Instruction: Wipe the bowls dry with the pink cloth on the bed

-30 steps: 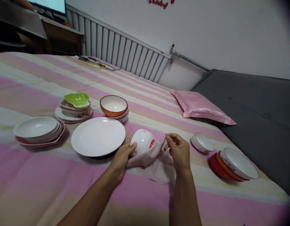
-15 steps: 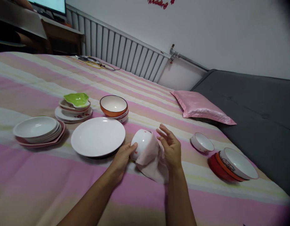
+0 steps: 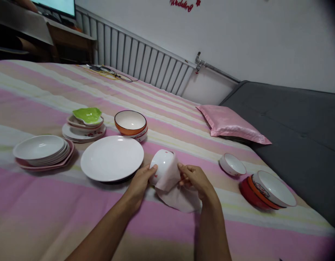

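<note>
A small white bowl with red marks is tilted on its side, its outer surface facing me. My left hand grips its left side, thumb on the outside. A pale pink cloth covers the bowl's right part and trails onto the bedspread. My right hand pinches the cloth near the bowl's right edge; some of its fingers are hidden behind the cloth. Close by on the left lies a large white plate, stacked on something dark.
Small white plates, a green leaf-shaped dish on stacked dishes and an orange bowl stand left. At right are a small bowl, stacked bowls and a pink pillow. Cables lie far back. A person sits top left.
My right hand has turned and closed from spread fingers into a pinch on the cloth. The cloth's lower end has shifted slightly right. My left hand keeps its grip on the bowl.
</note>
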Demonstrator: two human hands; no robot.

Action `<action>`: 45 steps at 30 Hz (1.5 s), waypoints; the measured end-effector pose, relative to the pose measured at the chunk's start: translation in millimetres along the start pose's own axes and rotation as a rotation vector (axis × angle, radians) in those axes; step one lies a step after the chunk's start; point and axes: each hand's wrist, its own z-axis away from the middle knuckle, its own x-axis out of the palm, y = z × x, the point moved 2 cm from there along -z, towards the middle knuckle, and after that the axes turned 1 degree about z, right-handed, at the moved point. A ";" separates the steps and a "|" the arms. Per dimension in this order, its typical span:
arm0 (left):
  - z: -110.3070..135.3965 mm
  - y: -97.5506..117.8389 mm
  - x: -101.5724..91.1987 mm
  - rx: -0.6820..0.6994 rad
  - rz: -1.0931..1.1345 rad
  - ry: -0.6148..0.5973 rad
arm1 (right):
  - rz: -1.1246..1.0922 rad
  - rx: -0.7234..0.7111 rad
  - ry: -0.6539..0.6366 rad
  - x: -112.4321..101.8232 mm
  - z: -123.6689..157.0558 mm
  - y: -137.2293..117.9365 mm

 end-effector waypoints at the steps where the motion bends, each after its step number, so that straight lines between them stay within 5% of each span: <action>1: -0.4 -0.3 -0.2 0.002 -0.006 -0.011 | -0.023 -0.006 -0.020 1.0 0.4 -0.6; 11: 1.2 -6.8 2.7 -0.030 -0.049 -0.120 | -0.393 -0.274 -0.037 -2.0 4.4 -10.6; 17: 4.2 -7.9 10.4 0.009 -0.135 -0.247 | -0.268 -0.504 -0.089 11.0 10.7 -22.2; 25: 0.3 -11.0 6.0 0.007 -0.103 -0.252 | -0.256 -0.674 -0.050 16.1 7.2 -25.3; 35: -1.3 -3.4 4.9 -0.044 0.043 -0.147 | 0.053 -0.828 0.313 26.5 0.0 -22.9; 45: -1.1 -4.1 1.8 0.031 0.034 -0.118 | 0.526 -0.969 0.162 53.8 5.8 -27.4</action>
